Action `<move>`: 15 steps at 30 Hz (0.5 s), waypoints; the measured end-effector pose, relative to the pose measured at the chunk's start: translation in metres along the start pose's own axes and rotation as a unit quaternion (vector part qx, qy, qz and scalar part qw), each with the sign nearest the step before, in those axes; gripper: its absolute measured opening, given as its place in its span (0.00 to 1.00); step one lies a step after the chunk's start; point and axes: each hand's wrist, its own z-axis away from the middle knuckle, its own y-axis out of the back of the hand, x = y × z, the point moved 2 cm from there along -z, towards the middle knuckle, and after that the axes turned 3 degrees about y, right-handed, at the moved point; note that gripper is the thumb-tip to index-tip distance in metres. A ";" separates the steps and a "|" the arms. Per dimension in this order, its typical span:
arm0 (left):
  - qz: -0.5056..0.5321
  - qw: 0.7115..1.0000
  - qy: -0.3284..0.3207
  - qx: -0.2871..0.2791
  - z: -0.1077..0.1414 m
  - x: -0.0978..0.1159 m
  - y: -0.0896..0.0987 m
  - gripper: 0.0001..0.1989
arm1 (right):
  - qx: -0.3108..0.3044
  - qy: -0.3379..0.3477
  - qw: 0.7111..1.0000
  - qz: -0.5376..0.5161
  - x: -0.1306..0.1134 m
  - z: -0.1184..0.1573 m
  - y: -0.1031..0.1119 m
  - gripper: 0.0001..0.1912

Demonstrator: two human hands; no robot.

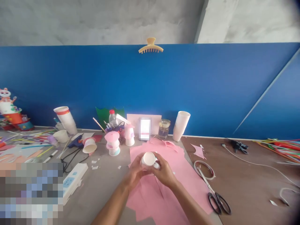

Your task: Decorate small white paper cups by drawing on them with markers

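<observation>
From the head camera, the left hand [135, 172] and right hand [164, 172] both close around a small white paper cup [149, 158], holding it just above the pink paper sheets [164, 193] on the table [103, 190]. Black-handled scissors [215, 195] lie near, to the right.

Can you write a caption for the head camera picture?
Both hands hold a paper cup over pink paper.
</observation>
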 end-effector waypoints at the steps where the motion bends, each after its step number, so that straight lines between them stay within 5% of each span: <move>1: -0.047 0.999 -0.011 0.013 0.000 -0.001 0.000 0.25 | 0.012 -0.003 1.000 0.004 0.002 0.000 0.002 0.22; 7: -0.267 0.949 -0.153 0.065 0.001 -0.008 0.005 0.32 | -0.003 0.000 0.999 0.049 0.010 0.005 0.008 0.20; 11: -0.287 0.941 -0.150 0.099 0.002 -0.012 0.010 0.32 | -0.051 0.071 0.995 0.053 0.006 0.009 0.007 0.19; 15: -0.331 0.922 -0.135 0.147 -0.003 -0.011 0.017 0.29 | 0.027 0.081 0.996 0.040 0.011 0.009 0.014 0.19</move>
